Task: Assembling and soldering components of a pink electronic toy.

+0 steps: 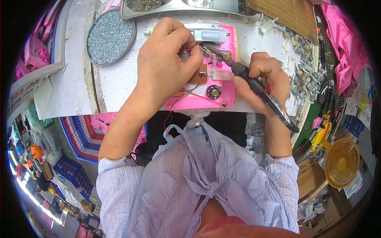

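A pink plastic housing [188,104] lies on the table before me, its inside facing up. In it are a brown circuit board [197,77], a small round speaker [213,92], a pale grey box-shaped part [210,36] and thin coloured wires. My left hand [168,59] reaches over the housing's left side, thumb and forefinger pinching a thin red wire [193,48]. My right hand [270,77] grips a black-handled soldering iron [260,89]. Its tip points left, among the wires close to my left fingertips; whether it touches anything is hard to see.
At the left stands a round tray [111,36] of small silver screws. A metal tray [190,5] sits at the far edge. Grey-white small parts [303,59] are heaped on the right, near a brown board [285,16]. A loose red wire [166,129] hangs over the near edge.
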A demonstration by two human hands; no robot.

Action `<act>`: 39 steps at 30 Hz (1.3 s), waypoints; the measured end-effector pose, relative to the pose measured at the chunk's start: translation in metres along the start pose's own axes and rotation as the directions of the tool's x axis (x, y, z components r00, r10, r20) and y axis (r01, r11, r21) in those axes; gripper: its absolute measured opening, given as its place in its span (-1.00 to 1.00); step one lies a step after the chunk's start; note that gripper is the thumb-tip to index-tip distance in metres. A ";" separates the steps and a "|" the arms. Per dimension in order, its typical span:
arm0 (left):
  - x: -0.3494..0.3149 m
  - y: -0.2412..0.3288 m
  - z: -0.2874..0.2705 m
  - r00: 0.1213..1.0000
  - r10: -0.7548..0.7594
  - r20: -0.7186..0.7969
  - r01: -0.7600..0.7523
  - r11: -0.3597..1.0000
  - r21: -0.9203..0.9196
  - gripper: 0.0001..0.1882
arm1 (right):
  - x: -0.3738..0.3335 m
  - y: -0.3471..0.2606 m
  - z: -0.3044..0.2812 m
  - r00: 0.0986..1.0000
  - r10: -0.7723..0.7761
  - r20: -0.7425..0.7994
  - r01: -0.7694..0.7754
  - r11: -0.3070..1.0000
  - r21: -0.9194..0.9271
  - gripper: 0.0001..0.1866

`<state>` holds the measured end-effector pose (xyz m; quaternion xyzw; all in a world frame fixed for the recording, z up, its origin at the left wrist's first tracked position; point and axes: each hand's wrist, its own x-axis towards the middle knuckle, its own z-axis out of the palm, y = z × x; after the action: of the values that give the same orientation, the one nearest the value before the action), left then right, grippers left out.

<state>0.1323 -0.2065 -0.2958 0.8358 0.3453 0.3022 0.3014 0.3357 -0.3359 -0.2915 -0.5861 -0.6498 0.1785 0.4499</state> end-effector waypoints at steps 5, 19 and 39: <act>0.000 0.001 0.000 1.000 -0.009 0.004 0.009 1.000 -0.001 -0.87 | 0.006 0.005 -0.003 0.998 -0.065 -0.004 0.065 0.996 0.059 -0.65; 0.000 0.002 0.001 1.000 -0.023 0.007 0.023 1.000 -0.002 -0.89 | -0.009 -0.002 -0.018 0.987 -0.159 -0.038 0.160 0.986 0.036 -0.61; -0.017 0.029 -0.006 0.906 0.325 0.270 -0.336 0.942 -0.007 -0.77 | -0.030 0.004 -0.042 0.973 -0.059 -0.225 0.084 0.992 0.099 -0.60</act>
<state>0.1296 -0.2348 -0.2763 0.9210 0.1608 0.2263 0.2732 0.3685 -0.3753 -0.2832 -0.5533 -0.6058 0.1308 0.5566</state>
